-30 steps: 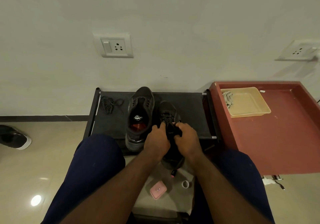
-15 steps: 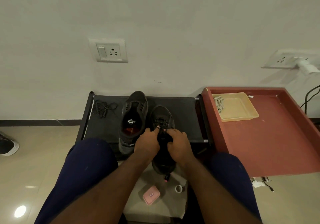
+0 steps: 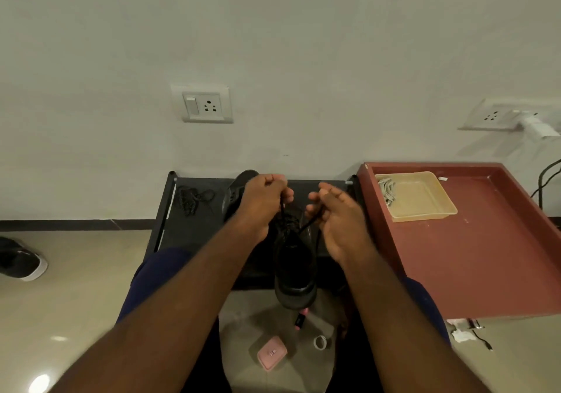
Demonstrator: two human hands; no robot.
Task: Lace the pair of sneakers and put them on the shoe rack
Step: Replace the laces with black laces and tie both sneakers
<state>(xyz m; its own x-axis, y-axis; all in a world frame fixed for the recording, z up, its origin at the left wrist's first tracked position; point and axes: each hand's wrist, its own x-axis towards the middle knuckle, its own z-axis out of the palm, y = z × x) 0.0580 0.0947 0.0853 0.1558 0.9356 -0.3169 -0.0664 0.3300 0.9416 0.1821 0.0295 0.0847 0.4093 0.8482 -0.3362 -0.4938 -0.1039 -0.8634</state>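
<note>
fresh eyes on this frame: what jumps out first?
Dead centre, the left hand and right hand each pinch an end of the black lace, pulling up from the black sneaker at the shoe rack. To the right, a red table bears a yellow tray.

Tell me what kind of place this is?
Probably a room or entryway in a home: a low black shoe rack stands against a plain wall, with a wall socket above it and a glossy tiled floor.
</note>
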